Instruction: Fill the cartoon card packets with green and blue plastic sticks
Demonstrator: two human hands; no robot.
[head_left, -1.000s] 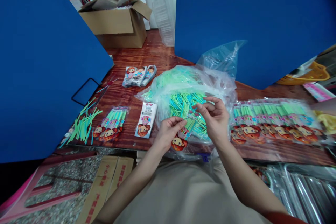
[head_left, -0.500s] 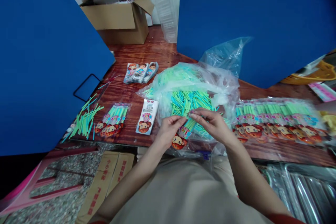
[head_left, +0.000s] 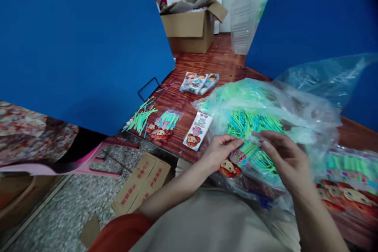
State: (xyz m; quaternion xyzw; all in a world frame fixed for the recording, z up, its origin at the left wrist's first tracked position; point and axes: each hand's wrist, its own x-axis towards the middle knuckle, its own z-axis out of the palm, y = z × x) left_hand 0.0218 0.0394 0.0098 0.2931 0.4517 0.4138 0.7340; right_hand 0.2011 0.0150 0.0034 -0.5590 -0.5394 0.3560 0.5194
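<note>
The view swings left; the packet (head_left: 238, 157) stays over the open bag (head_left: 313, 116), left hand (head_left: 217, 152) pinching its side, right hand's (head_left: 288, 158) fingers near its top (grip unclear), so handling apparently continues.

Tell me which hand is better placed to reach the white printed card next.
The left hand, most likely: it is nearer the white printed card, while the right hand is farther away, across the packet. The left would first have to release that packet.

Both hands (head_left: 219, 152) (head_left: 291, 161) pinched, close together
</note>
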